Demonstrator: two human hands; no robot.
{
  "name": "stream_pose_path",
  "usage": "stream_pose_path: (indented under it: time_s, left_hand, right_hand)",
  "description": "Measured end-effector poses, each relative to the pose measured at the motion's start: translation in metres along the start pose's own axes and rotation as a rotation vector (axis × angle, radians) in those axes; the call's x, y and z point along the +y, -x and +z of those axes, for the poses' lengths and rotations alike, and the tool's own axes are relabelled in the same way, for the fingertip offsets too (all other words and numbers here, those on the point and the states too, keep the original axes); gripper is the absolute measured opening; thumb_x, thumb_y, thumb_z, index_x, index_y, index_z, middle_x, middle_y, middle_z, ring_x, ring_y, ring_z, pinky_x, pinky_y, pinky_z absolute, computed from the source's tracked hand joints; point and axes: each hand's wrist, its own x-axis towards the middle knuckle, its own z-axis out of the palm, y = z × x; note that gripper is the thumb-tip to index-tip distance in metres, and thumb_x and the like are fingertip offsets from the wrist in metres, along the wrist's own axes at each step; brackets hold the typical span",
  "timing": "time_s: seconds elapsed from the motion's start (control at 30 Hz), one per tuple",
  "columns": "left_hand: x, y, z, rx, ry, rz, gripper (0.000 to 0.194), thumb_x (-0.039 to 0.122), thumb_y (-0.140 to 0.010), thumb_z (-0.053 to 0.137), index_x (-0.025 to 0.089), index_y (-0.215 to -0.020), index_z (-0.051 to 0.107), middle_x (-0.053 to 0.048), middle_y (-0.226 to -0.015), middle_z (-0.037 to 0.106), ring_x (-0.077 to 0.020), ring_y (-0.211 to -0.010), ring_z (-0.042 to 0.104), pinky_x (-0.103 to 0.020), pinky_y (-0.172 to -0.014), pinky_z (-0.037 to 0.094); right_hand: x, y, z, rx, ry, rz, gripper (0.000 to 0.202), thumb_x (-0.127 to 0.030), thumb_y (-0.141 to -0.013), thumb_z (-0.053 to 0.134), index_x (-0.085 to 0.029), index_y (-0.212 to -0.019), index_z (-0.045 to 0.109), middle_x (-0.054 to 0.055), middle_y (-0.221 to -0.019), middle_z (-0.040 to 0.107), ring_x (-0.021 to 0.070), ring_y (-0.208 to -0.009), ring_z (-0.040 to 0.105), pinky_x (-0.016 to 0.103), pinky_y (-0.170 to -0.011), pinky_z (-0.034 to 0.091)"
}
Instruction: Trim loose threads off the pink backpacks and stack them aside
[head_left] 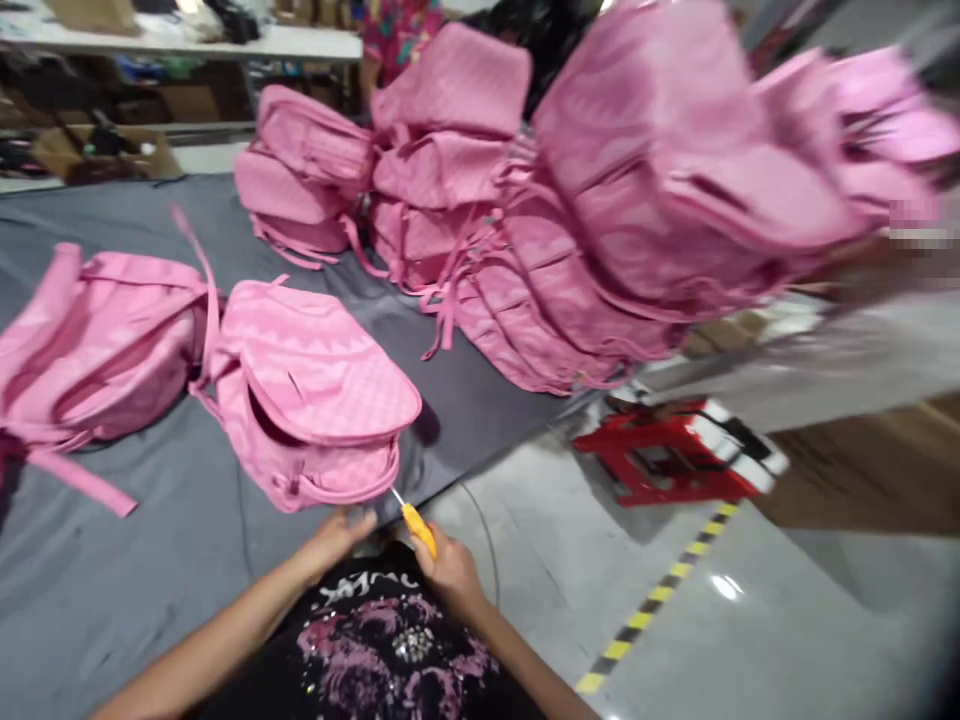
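Backpack (322,350) in pink sits on gray cloth (480,425), near its edge, with a dark gap below the front panel. The right hand (452,572) grasps a yellow-handled tool (418,530), fingers wrapped around the handle; the thin metal shaft reaches the bag's lower corner, though contact is unclear. Just below the bag, the left hand (337,538) has its fingers extended, gripping nothing visible. 1 more backpack (135,340) lies to the left.

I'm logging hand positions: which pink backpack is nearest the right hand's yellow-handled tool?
The backpack at the near edge of the table, the tool's tip by its lower corner. Another backpack lies farther left; the stacked backpacks are farther back.
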Motion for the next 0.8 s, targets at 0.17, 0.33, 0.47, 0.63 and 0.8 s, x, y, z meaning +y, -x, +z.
stream_pose_path:
  time_s: [0.17, 0.33, 0.47, 0.63, 0.8]
  left_hand:
    - [0.022, 0.030, -0.020, 0.163, -0.730, 0.222, 0.056, 0.046, -0.080, 0.065, 0.028, -0.133, 0.060, -0.014, -0.140, 0.056, -0.0355, -0.134, 0.047, -0.056, -0.114, 0.033]
    - [0.018, -0.018, -0.063, 0.463, -0.930, 0.245, 0.078, 0.016, -0.068, 0.068, 0.019, -0.143, 0.048, -0.017, -0.155, 0.035, -0.0391, -0.146, 0.025, -0.057, -0.118, 0.019]
    - [0.048, -0.039, -0.097, 0.626, -0.442, 0.271, 0.047, 0.013, -0.066, 0.064, 0.026, -0.110, 0.072, -0.009, -0.103, 0.074, -0.0347, -0.117, 0.060, -0.042, -0.106, 0.040]
    - [0.132, -0.038, -0.111, 0.644, -0.658, 0.430, 0.024, 0.025, -0.076, 0.063, 0.022, -0.098, 0.074, -0.004, -0.074, 0.071, -0.0241, -0.079, 0.067, -0.028, -0.076, 0.047]
    - [0.158, -0.031, -0.070, 0.469, -0.774, 0.590, 0.021, 0.035, -0.086, 0.058, 0.020, -0.086, 0.072, -0.001, -0.060, 0.065, -0.0135, -0.053, 0.056, -0.022, -0.055, 0.038]
  right_hand:
    - [0.012, -0.023, 0.015, -0.192, 0.045, 0.074, 0.048, -0.047, -0.099, 0.029, -0.017, -0.114, 0.062, 0.013, -0.093, 0.074, 0.0265, -0.087, 0.071, 0.031, -0.067, 0.044]
    - [0.023, -0.009, 0.003, -0.218, 0.029, 0.054, 0.044, -0.048, -0.095, 0.033, -0.020, -0.106, 0.064, 0.010, -0.085, 0.073, 0.0270, -0.081, 0.070, 0.033, -0.067, 0.045]
    - [0.009, -0.002, -0.005, -0.100, -0.270, -0.098, 0.051, -0.051, -0.095, 0.026, -0.017, -0.107, 0.061, 0.006, -0.069, 0.067, 0.0228, -0.068, 0.066, 0.030, -0.063, 0.046]
    - [-0.030, -0.011, -0.022, -0.014, -0.379, -0.157, 0.052, -0.052, -0.095, 0.025, -0.014, -0.113, 0.055, 0.009, -0.075, 0.068, 0.0226, -0.072, 0.066, 0.028, -0.060, 0.044]
    - [-0.076, -0.069, -0.063, -0.085, -0.093, -0.132, 0.043, -0.048, -0.098, 0.036, -0.016, -0.115, 0.058, 0.010, -0.087, 0.070, 0.0228, -0.078, 0.067, 0.028, -0.065, 0.043]
